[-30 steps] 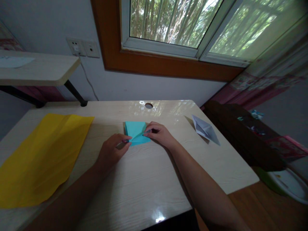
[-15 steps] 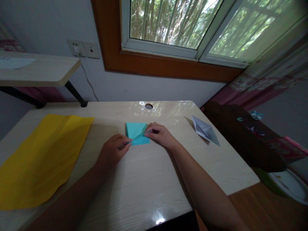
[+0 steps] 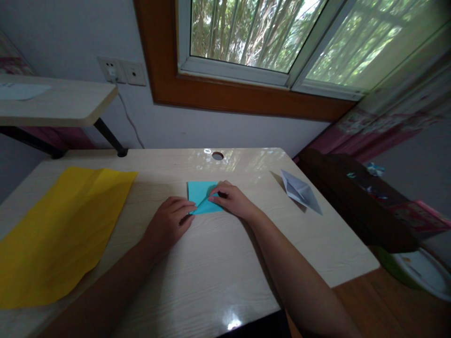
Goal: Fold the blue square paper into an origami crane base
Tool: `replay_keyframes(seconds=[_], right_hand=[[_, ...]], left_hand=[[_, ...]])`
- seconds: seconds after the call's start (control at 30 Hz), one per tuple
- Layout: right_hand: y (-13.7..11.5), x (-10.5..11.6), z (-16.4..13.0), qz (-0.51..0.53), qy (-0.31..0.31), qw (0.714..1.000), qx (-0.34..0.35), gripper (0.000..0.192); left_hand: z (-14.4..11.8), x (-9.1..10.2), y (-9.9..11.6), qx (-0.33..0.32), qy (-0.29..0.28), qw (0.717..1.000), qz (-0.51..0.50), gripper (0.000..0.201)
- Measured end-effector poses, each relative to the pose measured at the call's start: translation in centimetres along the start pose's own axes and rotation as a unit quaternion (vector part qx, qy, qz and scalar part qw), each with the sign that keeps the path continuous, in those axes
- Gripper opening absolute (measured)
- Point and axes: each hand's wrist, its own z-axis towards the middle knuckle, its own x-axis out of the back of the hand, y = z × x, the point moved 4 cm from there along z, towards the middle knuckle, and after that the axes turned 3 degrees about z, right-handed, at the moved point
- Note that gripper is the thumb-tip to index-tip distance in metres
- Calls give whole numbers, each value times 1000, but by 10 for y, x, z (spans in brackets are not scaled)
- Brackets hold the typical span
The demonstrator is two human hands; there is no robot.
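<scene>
Paper [image 3: 198, 190], turquoise, folded squarish, lies on the pale wood-grain desk [image 3: 218, 267]; left hand [image 3: 171, 220] at its near-left corner, can't tell if pinching, right hand [image 3: 233, 200] pinching it narrowly. Line edges up before creasing.

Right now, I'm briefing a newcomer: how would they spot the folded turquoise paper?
Find the pale desk below the brown-framed window. The bare left hand and right hand touch the folded turquoise paper there. Its colour sets it apart from the large yellow sheet and folded white paper.
</scene>
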Motion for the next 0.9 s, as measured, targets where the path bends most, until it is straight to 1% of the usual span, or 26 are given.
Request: replay_keyframes(seconds=[0.1, 0.23, 0.3, 0.53, 0.63, 0.77, 0.9], right_hand=[[0, -1, 0, -6, 13, 1000, -27, 14], [1, -2, 2, -24, 46, 996, -69, 39], [1, -3, 3, -42, 52, 995, -73, 45], [8, -3, 3, -127, 77, 987, -55, 38], [9, -2, 2, -153, 78, 984, -53, 35], [10, -3, 1, -179, 77, 980, -50, 32], [12, -3, 1, -201, 81, 975, -51, 33]], left_hand=[[-1, -5, 1, -12, -28, 999, 9, 30], [-2, -8, 4, -35, -51, 998, 32, 33], [-2, -8, 6, -37, -57, 997, 44, 34], [-2, -10, 9, -37, -79, 993, 82, 38], [-3, -11, 9, -41, -85, 991, 90, 39], [-4, -11, 10, -47, -78, 991, 95, 37], [-2, -8, 14, -52, -60, 994, 75, 33]])
